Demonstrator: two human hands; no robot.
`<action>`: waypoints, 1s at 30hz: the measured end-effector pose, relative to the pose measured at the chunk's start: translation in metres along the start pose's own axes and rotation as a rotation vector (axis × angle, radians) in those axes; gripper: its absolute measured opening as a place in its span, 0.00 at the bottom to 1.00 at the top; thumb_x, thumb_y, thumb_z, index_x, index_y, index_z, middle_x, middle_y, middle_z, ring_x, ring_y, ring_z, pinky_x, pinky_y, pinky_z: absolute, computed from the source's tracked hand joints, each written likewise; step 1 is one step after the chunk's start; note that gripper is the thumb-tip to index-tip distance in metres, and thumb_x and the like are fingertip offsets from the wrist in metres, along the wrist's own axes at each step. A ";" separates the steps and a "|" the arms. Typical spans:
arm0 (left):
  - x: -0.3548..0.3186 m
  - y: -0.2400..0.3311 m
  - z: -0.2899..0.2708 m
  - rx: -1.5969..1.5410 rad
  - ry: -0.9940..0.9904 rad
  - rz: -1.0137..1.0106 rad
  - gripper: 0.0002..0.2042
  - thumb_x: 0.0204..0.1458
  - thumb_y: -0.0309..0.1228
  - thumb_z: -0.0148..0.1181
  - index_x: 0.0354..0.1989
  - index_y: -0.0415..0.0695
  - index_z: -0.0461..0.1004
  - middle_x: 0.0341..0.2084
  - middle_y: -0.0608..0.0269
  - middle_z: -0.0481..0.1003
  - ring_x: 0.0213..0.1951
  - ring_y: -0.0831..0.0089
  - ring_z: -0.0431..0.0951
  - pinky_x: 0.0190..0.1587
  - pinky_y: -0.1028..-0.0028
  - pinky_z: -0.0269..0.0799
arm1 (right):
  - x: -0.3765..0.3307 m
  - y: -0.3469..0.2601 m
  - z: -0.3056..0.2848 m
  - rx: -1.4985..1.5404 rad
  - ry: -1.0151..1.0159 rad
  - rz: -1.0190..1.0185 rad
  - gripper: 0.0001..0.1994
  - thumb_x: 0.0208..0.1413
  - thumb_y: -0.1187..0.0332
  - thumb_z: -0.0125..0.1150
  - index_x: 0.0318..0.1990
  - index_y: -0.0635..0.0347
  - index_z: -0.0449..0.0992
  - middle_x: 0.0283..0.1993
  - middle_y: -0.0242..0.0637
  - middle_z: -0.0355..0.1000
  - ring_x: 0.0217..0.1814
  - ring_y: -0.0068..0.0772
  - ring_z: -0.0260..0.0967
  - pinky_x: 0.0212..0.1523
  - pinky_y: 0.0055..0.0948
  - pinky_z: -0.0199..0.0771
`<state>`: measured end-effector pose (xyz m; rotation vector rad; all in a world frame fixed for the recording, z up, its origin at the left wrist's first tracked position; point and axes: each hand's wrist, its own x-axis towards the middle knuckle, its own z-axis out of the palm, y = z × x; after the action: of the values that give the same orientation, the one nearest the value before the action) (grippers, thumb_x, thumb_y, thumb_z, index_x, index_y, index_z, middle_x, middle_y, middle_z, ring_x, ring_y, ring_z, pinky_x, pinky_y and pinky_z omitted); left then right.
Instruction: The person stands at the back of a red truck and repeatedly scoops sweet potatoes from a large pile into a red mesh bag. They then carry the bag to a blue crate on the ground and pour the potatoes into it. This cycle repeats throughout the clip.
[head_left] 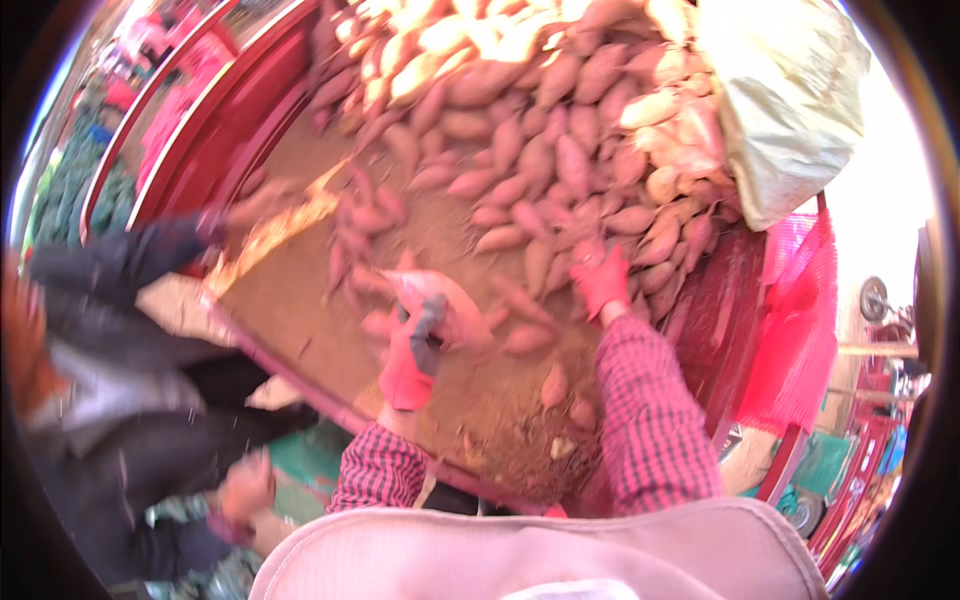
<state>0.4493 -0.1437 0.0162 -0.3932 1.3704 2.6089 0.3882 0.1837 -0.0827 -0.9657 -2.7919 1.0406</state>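
Many swt potatoes in red cargo bed w/ loose dirt.

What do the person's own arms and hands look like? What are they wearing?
The left hand wears a pinkish-red glove with dark grey around the finger end. The right hand has a pinkish-red glove too; its fingertips are too blurry to make out. Both arms have sleeves with little pink and dark checks.
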 end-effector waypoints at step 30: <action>-0.083 -0.067 -0.015 1.500 -0.187 0.278 0.28 0.55 0.40 0.68 0.64 0.47 0.70 0.61 0.40 0.68 0.67 0.43 0.63 0.69 0.52 0.60 | -0.238 0.063 -0.004 0.478 -0.172 0.216 0.29 0.55 0.57 0.69 0.60 0.66 0.72 0.55 0.53 0.77 0.57 0.46 0.77 0.57 0.40 0.75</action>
<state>0.5482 -0.1202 -0.0187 0.2815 2.7914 1.0146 0.6165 0.0915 -0.0701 -1.1633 -2.3986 1.7876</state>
